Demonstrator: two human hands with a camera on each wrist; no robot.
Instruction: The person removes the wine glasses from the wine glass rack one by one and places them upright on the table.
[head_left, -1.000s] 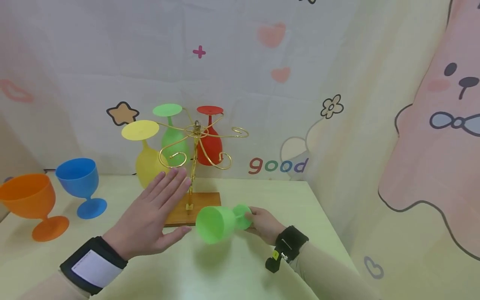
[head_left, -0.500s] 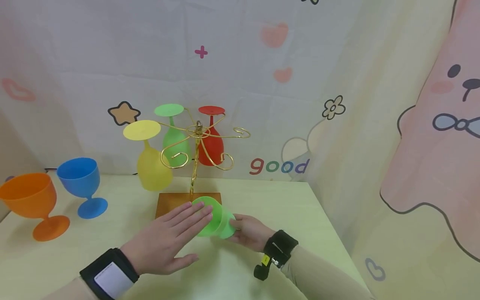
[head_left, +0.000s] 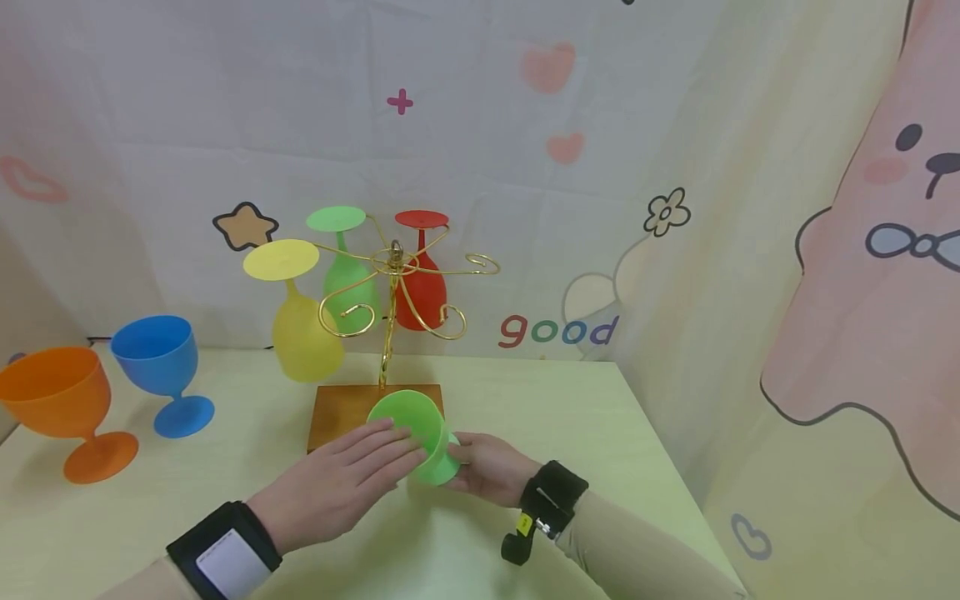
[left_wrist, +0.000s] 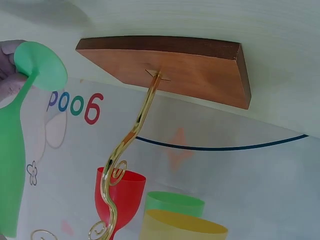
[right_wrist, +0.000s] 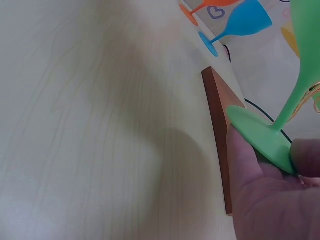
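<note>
Here, a green goblet (head_left: 418, 417) is held up in front of the wooden base (head_left: 341, 412) of a gold stand (head_left: 390, 317), its mouth turned toward the head camera. The right hand (head_left: 491, 468) pinches the goblet's foot (right_wrist: 260, 135) between thumb and fingers. The left hand (head_left: 337, 487), fingers extended and close together, overlaps the bowl; whether it touches cannot be told. Above, a yellow goblet (head_left: 303, 337), a second green goblet (head_left: 347, 292) and a red goblet (head_left: 420, 296) hang inverted by their feet; three curled arms (head_left: 438, 272) carry none. An orange goblet (head_left: 60, 396) and a blue goblet (head_left: 157, 358) stand upright on the bench (head_left: 540, 417), at the left.

Likely faults: because the grip takes only the thin foot, a push on the bowl from the left hand could twist the goblet loose. A careless lift could strike the curled arms from beneath, jarring the stand. Since all three hung goblets occupy its far and left sides, uneven loading might make such a knock more troublesome.
</note>
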